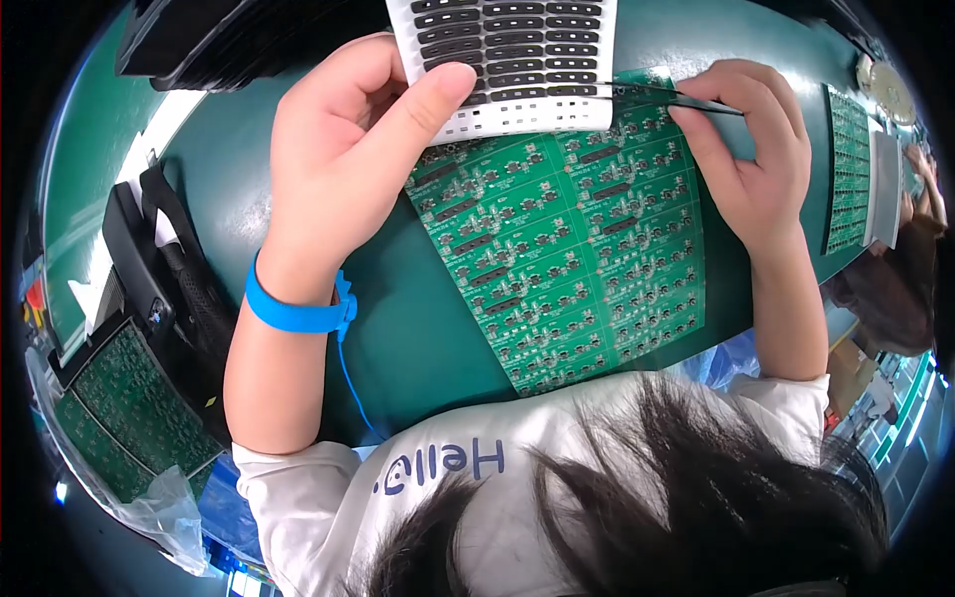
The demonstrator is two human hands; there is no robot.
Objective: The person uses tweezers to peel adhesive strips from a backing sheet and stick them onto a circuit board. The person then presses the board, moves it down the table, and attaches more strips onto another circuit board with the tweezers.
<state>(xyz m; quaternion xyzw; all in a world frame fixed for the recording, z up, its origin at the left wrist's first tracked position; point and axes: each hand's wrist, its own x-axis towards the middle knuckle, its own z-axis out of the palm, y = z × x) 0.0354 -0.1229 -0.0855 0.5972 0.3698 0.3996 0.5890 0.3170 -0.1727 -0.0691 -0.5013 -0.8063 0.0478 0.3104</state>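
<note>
My left hand [343,159] pinches a white sheet [477,121] between thumb and fingers. Rows of black oblong pieces [515,50] with small slots cover the sheet; its lower strip has bare slots only. Black tweezers [686,99] are gripped in my right hand [756,149], their tips pointing left at the sheet's right edge, by the lowest row. Whether the tips hold a piece I cannot tell. Beneath the sheet lies a large green circuit board panel [567,249] of repeated units, some with black oblong pieces on them. The sheet hides its far left part.
A blue wrist strap [298,310] with a thin cord circles my left wrist. More board panels stand in a rack [139,408] at left. At right lie another panel [848,169], a tape roll [888,92] and another person's hand [925,184]. The tabletop [398,308] is green.
</note>
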